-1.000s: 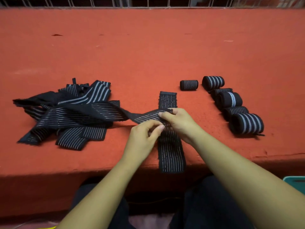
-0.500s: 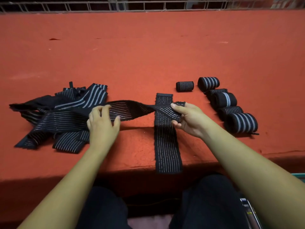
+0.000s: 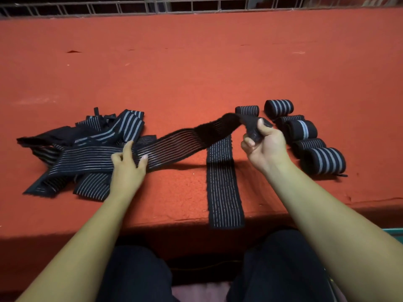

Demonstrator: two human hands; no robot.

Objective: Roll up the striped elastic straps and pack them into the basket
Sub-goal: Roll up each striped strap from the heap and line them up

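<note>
The strap now hangs taut over the bench. My right hand has lifted its end toward 2 o'clock, bunched in a tight fist. My left hand has slid to 9 o'clock, its loose, nearly straight fingers resting on the strap by the pile. It looks freed for rolling, I judge; the finished rolls wait at 3 o'clock.

Light: dim, warm, from overhead.
Shadows: dark band below the table edge; soft patch under the raised strap.
Blur: right hand slightly smeared.
Edges: railing bowed.
</note>
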